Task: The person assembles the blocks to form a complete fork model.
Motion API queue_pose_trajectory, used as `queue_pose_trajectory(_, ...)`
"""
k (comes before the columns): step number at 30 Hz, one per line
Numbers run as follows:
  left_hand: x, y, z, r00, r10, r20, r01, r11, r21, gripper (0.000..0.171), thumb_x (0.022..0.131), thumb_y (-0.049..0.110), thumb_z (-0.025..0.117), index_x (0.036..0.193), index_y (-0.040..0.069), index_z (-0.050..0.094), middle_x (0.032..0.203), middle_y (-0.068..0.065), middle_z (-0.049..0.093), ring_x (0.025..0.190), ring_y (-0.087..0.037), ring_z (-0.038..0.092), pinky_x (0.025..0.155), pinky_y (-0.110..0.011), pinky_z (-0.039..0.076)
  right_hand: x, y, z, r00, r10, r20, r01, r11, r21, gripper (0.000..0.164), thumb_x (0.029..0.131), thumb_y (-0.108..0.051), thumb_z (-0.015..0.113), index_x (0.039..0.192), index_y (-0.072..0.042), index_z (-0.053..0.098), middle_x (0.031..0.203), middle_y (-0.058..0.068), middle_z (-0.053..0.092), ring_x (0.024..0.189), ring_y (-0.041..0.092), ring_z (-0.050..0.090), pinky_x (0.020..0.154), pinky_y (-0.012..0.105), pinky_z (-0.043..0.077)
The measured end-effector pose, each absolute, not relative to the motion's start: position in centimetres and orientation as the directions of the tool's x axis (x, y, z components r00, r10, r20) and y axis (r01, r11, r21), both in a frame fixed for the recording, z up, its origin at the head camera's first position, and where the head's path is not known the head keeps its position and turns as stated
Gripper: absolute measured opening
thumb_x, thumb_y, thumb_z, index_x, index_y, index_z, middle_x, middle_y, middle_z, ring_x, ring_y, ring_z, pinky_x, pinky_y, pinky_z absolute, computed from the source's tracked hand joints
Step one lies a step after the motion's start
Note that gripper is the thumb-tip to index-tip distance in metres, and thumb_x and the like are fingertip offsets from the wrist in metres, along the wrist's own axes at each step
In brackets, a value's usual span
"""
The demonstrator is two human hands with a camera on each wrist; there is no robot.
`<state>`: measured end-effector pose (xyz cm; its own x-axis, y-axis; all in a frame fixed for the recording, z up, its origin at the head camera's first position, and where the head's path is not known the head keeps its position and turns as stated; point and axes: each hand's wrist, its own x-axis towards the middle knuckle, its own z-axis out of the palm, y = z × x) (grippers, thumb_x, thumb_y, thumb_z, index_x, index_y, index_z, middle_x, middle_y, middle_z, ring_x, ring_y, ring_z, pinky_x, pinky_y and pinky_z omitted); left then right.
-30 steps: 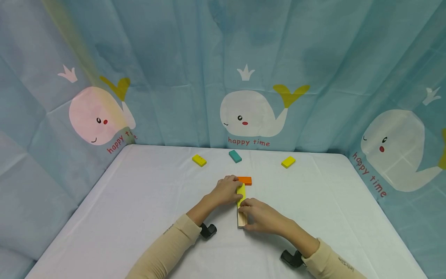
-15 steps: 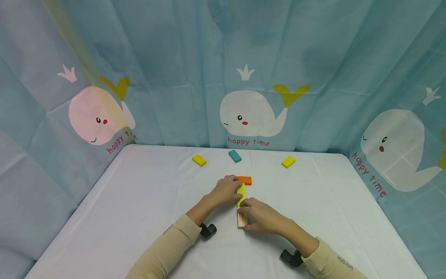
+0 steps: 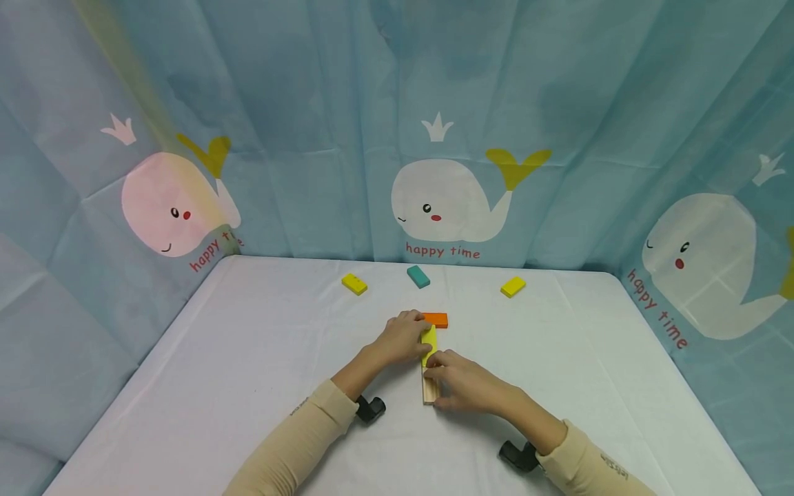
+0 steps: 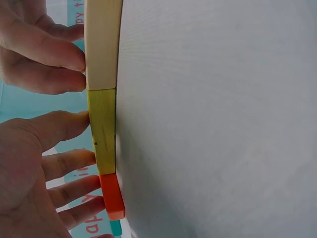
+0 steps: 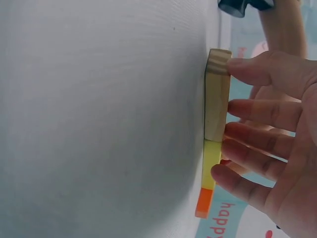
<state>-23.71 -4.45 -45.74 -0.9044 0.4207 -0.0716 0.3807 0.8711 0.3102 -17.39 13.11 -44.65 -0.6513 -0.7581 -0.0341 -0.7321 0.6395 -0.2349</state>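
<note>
Three blocks lie end to end on the white table in the head view: a plain wooden block [image 3: 429, 394] nearest, a yellow block [image 3: 429, 336] in the middle, and an orange block [image 3: 439, 320] set crosswise at the far end. My left hand [image 3: 402, 339] touches the yellow block with thumb and forefinger, while its other fingertips rest at the orange block [image 4: 113, 197]. My right hand [image 3: 468, 384] lies over the plain block, thumb at its near end [image 5: 219, 62]. The right hand's extended fingers reach along its top to the yellow block [image 5: 211, 163].
Toward the back of the white table [image 3: 298, 310] lie a yellow block [image 3: 354, 284] on the left, a teal block [image 3: 418, 277] in the middle and another yellow block [image 3: 513, 287] on the right. Behind them hangs a blue whale-print curtain [image 3: 310, 193].
</note>
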Motion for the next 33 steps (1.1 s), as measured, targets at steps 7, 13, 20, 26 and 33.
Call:
queue_pose_trajectory(7,-23.78,-4.55,-45.77,-0.902,0.424,-0.075,0.382,0.869,0.315,0.045,0.09,0.035,0.067,0.13,0.012,0.063,0.136,-0.009,0.055,0.128,-0.026,0.047,0.109,-0.048,0.039,-17.45,13.1,-44.76,-0.654,-0.755,-0.047,-0.726,0.644,-0.241,0.046,0.081,-0.029,0.079,0.121,-0.009,0.069,0.122,0.0,0.06,0.113,0.016,0.055,0.096,0.029,0.051)
queue_pose_trajectory(13,-23.77,-4.52,-45.85,-0.903,0.425,-0.07,0.386,0.87,0.305,0.046,0.091,0.035,0.066,0.131,0.013,0.062,0.136,-0.009,0.055,0.128,-0.026,0.048,0.109,-0.047,0.039,-17.54,13.16,-44.7,-0.652,-0.757,-0.05,-0.725,0.641,-0.252,0.045,0.081,-0.029,0.079,0.121,-0.009,0.069,0.122,0.0,0.061,0.113,0.016,0.055,0.097,0.029,0.051)
queue_pose_trajectory(20,-23.63,-4.37,-45.7,-0.904,0.421,-0.071,0.384,0.875,0.296,0.05,0.092,0.035,0.065,0.133,0.008,0.058,0.141,-0.01,0.052,0.133,-0.026,0.046,0.111,-0.048,0.037,-17.6,13.35,-44.48,-0.651,-0.758,-0.04,-0.723,0.635,-0.272,0.045,0.081,-0.029,0.079,0.119,-0.008,0.069,0.122,0.001,0.061,0.112,0.016,0.056,0.097,0.03,0.051)
queue_pose_trajectory(26,-23.5,-4.25,-45.52,-0.91,0.409,-0.074,0.37,0.878,0.302,0.052,0.092,0.035,0.066,0.135,0.007,0.057,0.141,-0.01,0.053,0.133,-0.026,0.046,0.11,-0.048,0.038,-17.63,13.32,-44.41,-0.66,-0.75,-0.048,-0.71,0.643,-0.286,0.043,0.081,-0.028,0.079,0.118,-0.008,0.07,0.122,0.002,0.061,0.113,0.016,0.056,0.097,0.03,0.051)
queue_pose_trajectory(33,-23.53,-4.4,-45.65,-0.906,0.418,-0.062,0.379,0.868,0.32,0.05,0.091,0.034,0.067,0.133,0.007,0.059,0.143,-0.011,0.052,0.135,-0.026,0.046,0.112,-0.047,0.037,-17.52,13.26,-44.31,-0.662,-0.748,-0.047,-0.711,0.646,-0.278,0.042,0.08,-0.028,0.08,0.116,-0.007,0.07,0.121,0.001,0.061,0.112,0.016,0.057,0.096,0.03,0.051)
